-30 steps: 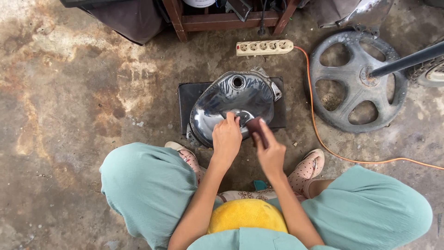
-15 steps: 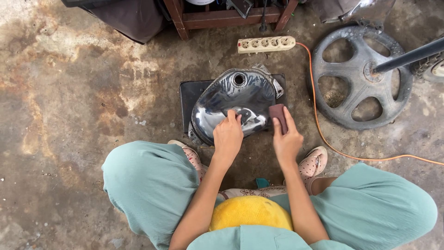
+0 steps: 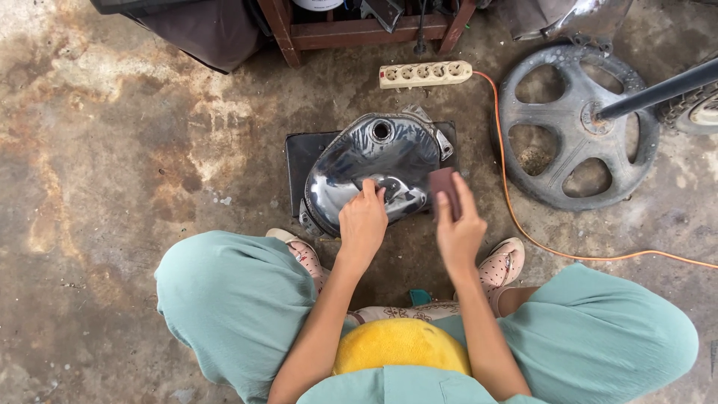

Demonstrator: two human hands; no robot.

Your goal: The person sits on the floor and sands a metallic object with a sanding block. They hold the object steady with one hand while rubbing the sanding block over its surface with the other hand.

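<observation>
Our right hand [image 3: 460,228] grips a small dark reddish-brown pad [image 3: 444,191] (a sanding block or folded abrasive, we judge; too small to tell) pinched between thumb and fingers. A second ago this hand sat low against the tank beside the left one; half a second ago it had swung out to the tank's right edge; now it is lifted a little farther, the pad held upright just off the right flank, seemingly clear of the metal. We read this as a pause in rubbing: the pad pulled away to check or reposition, with the surface work unfinished.

Our left hand [image 3: 363,221] has hardly moved. It rests on the near face of the dark metal fuel tank [image 3: 374,161], fingers loosely curled and fingertips touching the shell, holding nothing, steadying the tank.

The tank lies on its side on a dark mat [image 3: 301,161] on the stained concrete floor [image 3: 112,150], filler hole toward the far edge, just in front of our feet.

Farther out: a cream power strip [image 3: 425,73] beyond the tank, its orange cable [image 3: 516,217] running down the right; a grey spoked wheel [image 3: 576,127] with a dark bar [image 3: 658,91] across it; a reddish wooden frame [image 3: 359,31] at the top.

Hard to make out:
- the pad's working face, turned from us
- whether pad and tank touch; the gap is hidden by our fingers
- the tank's finish, since reflections mask any dull patches
- the bar and the objects along the top edge, cut off by the frame
- a yellow rounded thing [image 3: 400,344] in our lap, unidentified
</observation>
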